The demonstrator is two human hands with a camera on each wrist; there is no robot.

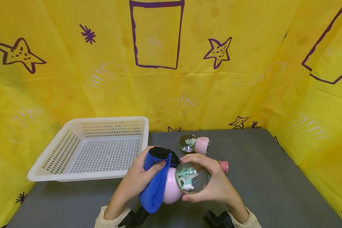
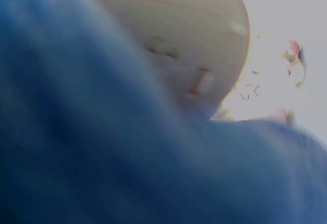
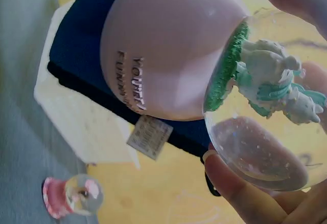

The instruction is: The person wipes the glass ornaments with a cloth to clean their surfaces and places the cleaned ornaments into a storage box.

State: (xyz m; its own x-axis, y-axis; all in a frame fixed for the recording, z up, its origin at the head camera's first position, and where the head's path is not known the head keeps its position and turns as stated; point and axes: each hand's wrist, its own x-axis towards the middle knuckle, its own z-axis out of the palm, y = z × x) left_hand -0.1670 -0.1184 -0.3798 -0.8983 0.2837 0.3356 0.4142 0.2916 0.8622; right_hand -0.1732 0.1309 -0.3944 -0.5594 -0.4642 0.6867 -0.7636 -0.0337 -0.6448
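Note:
In the head view, my left hand (image 1: pixel 138 177) grips a folded blue cloth (image 1: pixel 154 191) with a black side, pressed against the pink base of a snow globe (image 1: pixel 171 190). The globe lies sideways between my hands, off the table. My right hand (image 1: pixel 218 183) holds its clear dome with fingers and thumb spread around it. Inside the dome, in the right wrist view, a white and mint-green unicorn figurine (image 3: pixel 273 86) sits on green turf. Raised lettering runs along the base, and a small tag (image 3: pixel 149 136) hangs by the cloth. Blue cloth (image 2: pixel 127 162) fills much of the blurred left wrist view.
A white perforated plastic basket (image 1: pixel 88 176) stands on the left of the grey table (image 1: pixel 262 177). Another pink-based snow globe (image 1: pixel 201 145) lies on its side behind my hands. A smaller globe with a darker pink base (image 1: pixel 224 166) is partly hidden behind my right hand. Yellow patterned cloth (image 1: pixel 165 85) surrounds the table.

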